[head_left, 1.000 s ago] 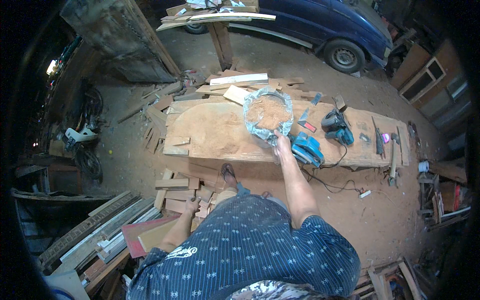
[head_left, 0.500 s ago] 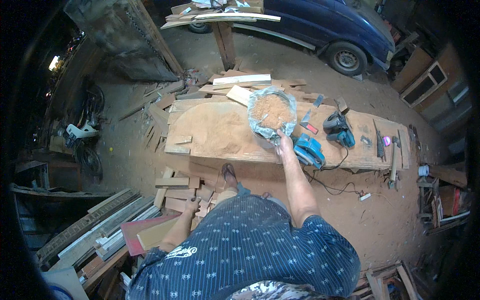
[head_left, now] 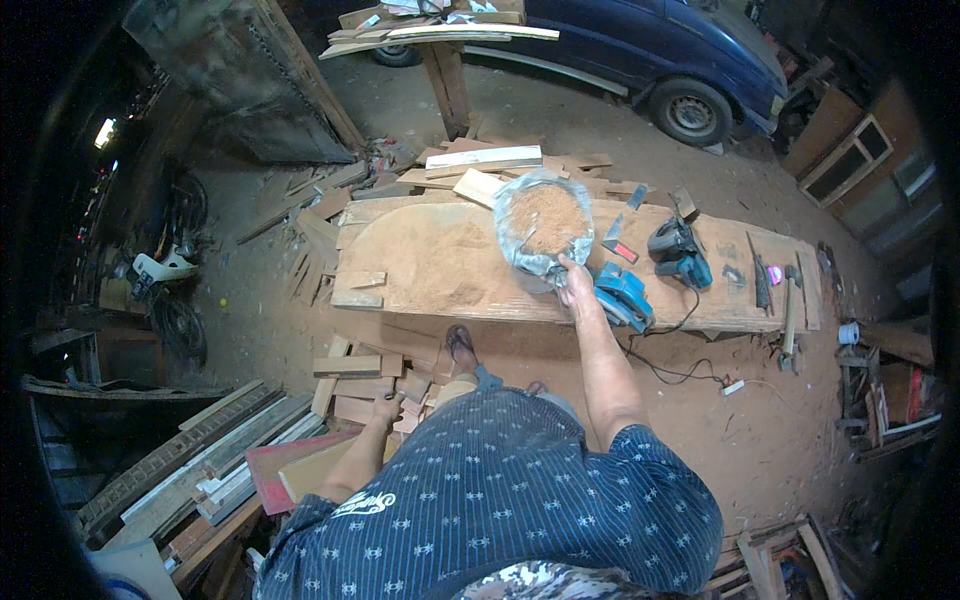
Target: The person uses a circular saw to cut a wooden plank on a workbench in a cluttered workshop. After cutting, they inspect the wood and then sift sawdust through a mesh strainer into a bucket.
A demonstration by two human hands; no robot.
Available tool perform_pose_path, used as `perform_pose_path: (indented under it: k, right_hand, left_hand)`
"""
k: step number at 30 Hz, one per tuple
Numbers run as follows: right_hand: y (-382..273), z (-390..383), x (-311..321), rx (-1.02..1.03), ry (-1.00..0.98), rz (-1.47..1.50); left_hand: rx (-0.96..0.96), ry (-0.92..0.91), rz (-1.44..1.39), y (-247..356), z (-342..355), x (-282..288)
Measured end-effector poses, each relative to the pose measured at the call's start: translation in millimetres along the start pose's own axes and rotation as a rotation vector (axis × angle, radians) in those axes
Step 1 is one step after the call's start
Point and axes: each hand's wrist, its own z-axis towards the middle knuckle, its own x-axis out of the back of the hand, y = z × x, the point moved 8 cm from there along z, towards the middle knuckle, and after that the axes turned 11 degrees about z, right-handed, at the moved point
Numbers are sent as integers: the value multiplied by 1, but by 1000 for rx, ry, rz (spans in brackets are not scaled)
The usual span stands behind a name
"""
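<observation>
A clear plastic bag point(head_left: 507, 232) with its mouth spread round stands on the wooden bench point(head_left: 480, 303), full of pale brown sawdust point(head_left: 548, 218). My right hand point(head_left: 574, 284) is closed on the near edge of this bag, its arm stretched forward. Just right of that hand lies a blue power planer point(head_left: 622, 298). Down at my left side, over wood offcuts point(head_left: 348, 365) on the ground, my left hand point(head_left: 388, 408) hangs with its fingers curled. Whatever it may hold is too small to make out. Loose sawdust covers the bench's left part.
A circular saw point(head_left: 679, 252), a handsaw point(head_left: 628, 220) and a hammer point(head_left: 790, 315) lie on the bench's right half. A cord point(head_left: 675, 375) trails over the floor. Stacked boards point(head_left: 215, 450) fill the lower left. Beyond the bench are scrap wood and a parked blue vehicle point(head_left: 660, 45).
</observation>
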Motion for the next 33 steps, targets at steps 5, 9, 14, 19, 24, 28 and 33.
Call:
perform_pose_path:
  k: [5,9,14,19,24,28,33]
  right_hand:
    - [-5,1,6,52,12,73]
    - [2,-4,3,36,-13,-49]
    - [4,-10,-2,55,-42,-65]
    - [0,-4,16,99,57,93]
    - [5,-9,11,109,3,-41]
    - [7,-3,16,70,-26,-81]
    - [2,-13,8,85,3,-9]
  left_hand:
    - [-11,-11,-10,2,-2,-5]
    - [-10,-26,-15,-6,-5,-6]
    - [-19,-38,-26,-16,7,-6]
    - [-49,-49,-21,-10,13,-10]
    - [-38,-107,-17,-33,18,-11]
    - [-62,-130,-51,-49,40,-15]
    - [-159,-151,76,-26,20,-20]
